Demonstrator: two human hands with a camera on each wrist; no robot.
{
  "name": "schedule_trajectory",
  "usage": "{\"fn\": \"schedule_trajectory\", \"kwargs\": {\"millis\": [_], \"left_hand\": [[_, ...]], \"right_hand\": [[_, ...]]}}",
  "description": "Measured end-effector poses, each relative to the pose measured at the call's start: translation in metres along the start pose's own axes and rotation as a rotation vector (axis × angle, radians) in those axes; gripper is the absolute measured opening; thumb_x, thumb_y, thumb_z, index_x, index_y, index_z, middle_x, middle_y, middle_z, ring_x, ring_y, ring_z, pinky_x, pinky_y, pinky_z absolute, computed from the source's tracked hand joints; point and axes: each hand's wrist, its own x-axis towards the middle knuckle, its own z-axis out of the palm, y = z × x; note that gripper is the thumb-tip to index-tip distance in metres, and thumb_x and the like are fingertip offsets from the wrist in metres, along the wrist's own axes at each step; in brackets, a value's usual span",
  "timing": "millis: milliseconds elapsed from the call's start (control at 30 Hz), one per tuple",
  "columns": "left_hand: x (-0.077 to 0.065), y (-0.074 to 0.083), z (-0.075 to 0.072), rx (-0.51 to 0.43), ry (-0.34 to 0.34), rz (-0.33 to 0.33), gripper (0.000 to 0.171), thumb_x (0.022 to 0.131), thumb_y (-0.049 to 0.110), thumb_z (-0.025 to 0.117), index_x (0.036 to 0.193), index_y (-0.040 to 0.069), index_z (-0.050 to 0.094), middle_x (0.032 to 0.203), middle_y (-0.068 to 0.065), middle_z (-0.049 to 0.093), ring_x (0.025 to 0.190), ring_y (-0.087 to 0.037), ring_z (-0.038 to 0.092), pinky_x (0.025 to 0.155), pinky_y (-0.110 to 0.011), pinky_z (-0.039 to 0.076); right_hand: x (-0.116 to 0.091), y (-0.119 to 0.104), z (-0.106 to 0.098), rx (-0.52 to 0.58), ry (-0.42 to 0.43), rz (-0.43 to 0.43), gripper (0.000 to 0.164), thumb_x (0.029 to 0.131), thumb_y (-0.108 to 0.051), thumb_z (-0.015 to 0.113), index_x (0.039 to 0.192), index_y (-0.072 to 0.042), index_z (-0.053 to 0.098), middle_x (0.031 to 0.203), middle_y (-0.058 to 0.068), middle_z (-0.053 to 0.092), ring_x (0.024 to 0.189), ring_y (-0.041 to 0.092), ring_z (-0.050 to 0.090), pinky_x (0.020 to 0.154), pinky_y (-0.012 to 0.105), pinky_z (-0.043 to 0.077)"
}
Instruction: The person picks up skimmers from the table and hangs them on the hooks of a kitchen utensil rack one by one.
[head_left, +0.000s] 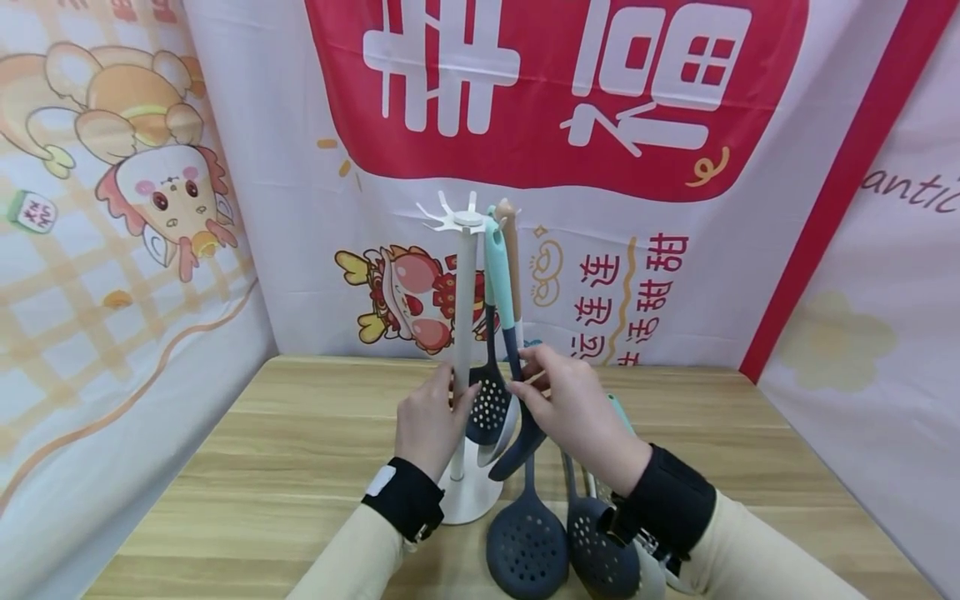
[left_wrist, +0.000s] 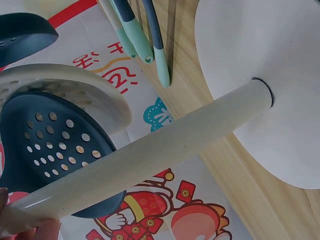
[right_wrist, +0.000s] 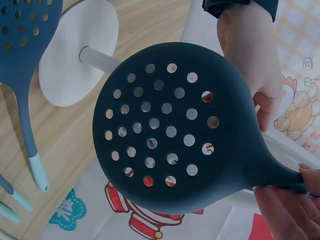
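My left hand (head_left: 431,421) grips the pole (head_left: 464,317) of a white utensil stand, above its round base (head_left: 471,496). My right hand (head_left: 570,400) pinches the neck of a dark blue skimmer (right_wrist: 232,160) with a mint handle (head_left: 498,267). Its perforated head hangs downward. The handle's top is at the stand's hooks (head_left: 463,218); I cannot tell whether it is hooked. Behind it hang another dark skimmer (left_wrist: 65,185) with a mint handle and a pale perforated skimmer (left_wrist: 112,107), beside a wooden-topped handle (head_left: 512,267).
On the wooden table (head_left: 315,467), right of the base, lie a flat dark perforated turner (head_left: 527,546), a dark slotted spoon (head_left: 600,542) and a pale utensil (head_left: 651,571), partly under my right wrist. A printed cloth (head_left: 660,275) hangs behind the table.
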Motion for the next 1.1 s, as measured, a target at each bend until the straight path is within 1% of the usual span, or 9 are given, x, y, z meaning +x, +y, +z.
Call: {"fn": "schedule_trajectory", "kwargs": {"millis": [200,333,467,600,700,833,1100], "left_hand": [[0.001,-0.001,0.0,0.004,0.001,-0.005,0.029,0.092,0.03,0.071,0.105,0.006,0.06,0.089,-0.012,0.074,0.069,-0.023,0.072,0.059,-0.033,0.06],[0.003,-0.002,-0.003,0.009,0.009,-0.006,0.03,0.091,0.031,0.072,0.104,0.006,0.061,0.083,-0.01,0.072,0.064,-0.022,0.069,0.057,-0.032,0.059],[0.003,-0.003,-0.002,-0.002,0.026,-0.002,0.028,0.091,0.029,0.073,0.102,0.006,0.062,0.08,-0.01,0.071,0.062,-0.021,0.068,0.056,-0.033,0.059],[0.0,-0.003,0.001,-0.021,0.011,-0.004,0.029,0.092,0.03,0.071,0.107,0.006,0.063,0.086,-0.011,0.073,0.069,-0.022,0.071,0.061,-0.034,0.06],[0.0,-0.002,0.002,-0.024,0.009,-0.004,0.03,0.092,0.03,0.071,0.108,0.006,0.062,0.088,-0.011,0.074,0.071,-0.023,0.072,0.063,-0.034,0.061],[-0.001,-0.002,0.002,-0.016,0.02,0.006,0.028,0.092,0.029,0.071,0.105,0.005,0.062,0.084,-0.011,0.072,0.067,-0.022,0.071,0.06,-0.034,0.06],[0.0,-0.003,0.003,-0.01,0.012,0.008,0.027,0.093,0.028,0.071,0.103,0.006,0.061,0.082,-0.01,0.072,0.065,-0.021,0.07,0.058,-0.031,0.059]], "right_hand": [[0.005,0.001,0.003,0.001,0.01,0.001,0.031,0.09,-0.01,0.073,0.117,-0.001,0.062,0.094,0.009,0.073,0.082,0.019,0.072,0.069,0.027,0.06],[0.013,0.0,0.007,-0.012,0.02,0.009,0.028,0.089,-0.012,0.074,0.113,-0.003,0.063,0.092,0.009,0.073,0.079,0.019,0.072,0.068,0.027,0.06],[0.019,0.001,0.01,-0.002,0.002,0.017,0.024,0.09,-0.013,0.073,0.11,-0.005,0.062,0.093,0.009,0.073,0.081,0.019,0.072,0.068,0.029,0.06],[0.019,0.003,0.012,0.006,-0.008,0.043,0.022,0.09,-0.012,0.073,0.108,-0.007,0.062,0.092,0.008,0.073,0.081,0.019,0.071,0.068,0.029,0.06],[0.019,0.004,0.013,0.001,-0.001,0.049,0.022,0.089,-0.012,0.073,0.107,-0.007,0.062,0.091,0.008,0.072,0.08,0.019,0.071,0.068,0.029,0.06],[0.019,0.006,0.014,-0.006,0.002,0.048,0.022,0.089,-0.013,0.074,0.107,-0.007,0.062,0.092,0.008,0.072,0.08,0.019,0.071,0.068,0.029,0.06],[0.019,0.006,0.015,-0.009,0.004,0.059,0.023,0.089,-0.015,0.074,0.108,-0.006,0.063,0.092,0.008,0.073,0.08,0.019,0.071,0.068,0.028,0.06]]}}
